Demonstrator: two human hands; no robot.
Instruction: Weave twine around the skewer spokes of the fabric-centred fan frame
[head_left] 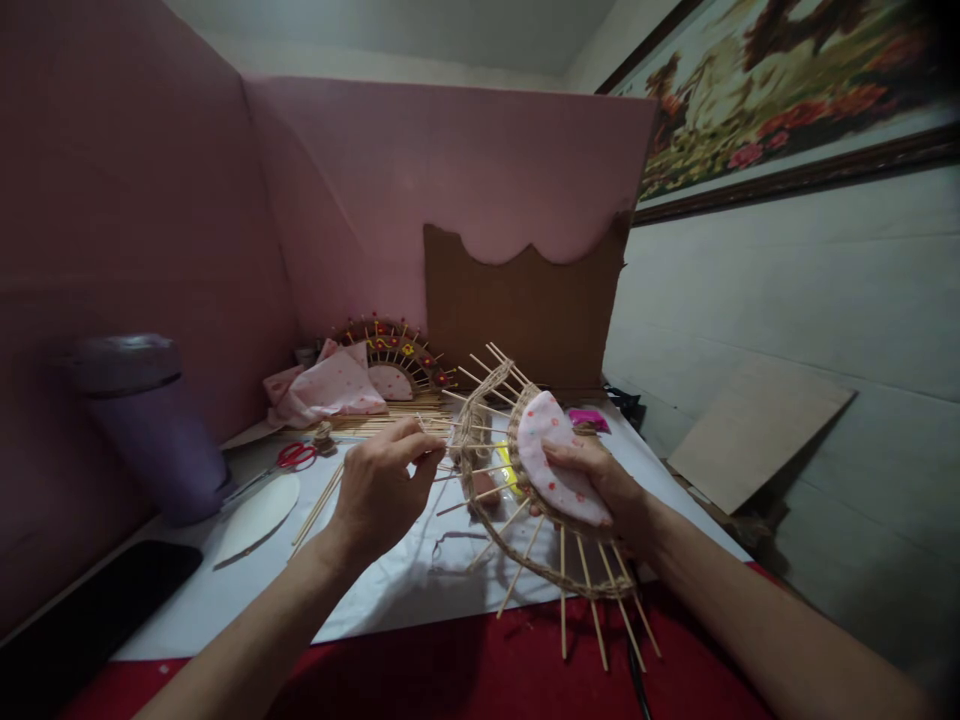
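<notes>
A half-round fan frame of thin wooden sticks and braided twine (480, 495) is held up above the table. Pink dotted cloth (551, 450) covers the half-disc at its centre. My right hand (596, 470) grips this half-disc, thumb on the cloth and the other fingers mostly hidden behind. My left hand (390, 485) is closed in a pinch beside the frame's left rim, near a stick's outer end. What lies between its fingertips is too small to make out. Bare stick ends stick out past the twine rim all around.
A finished-looking fan (409, 350) stands at the back beside folded pink cloth (330, 380). Red-handled scissors (296, 456), a white half-disc (259, 515), loose sticks (319, 505), a purple bottle (154, 440) and a dark phone-like slab (112, 610) lie to the left. Brown cardboard (525, 310) stands behind.
</notes>
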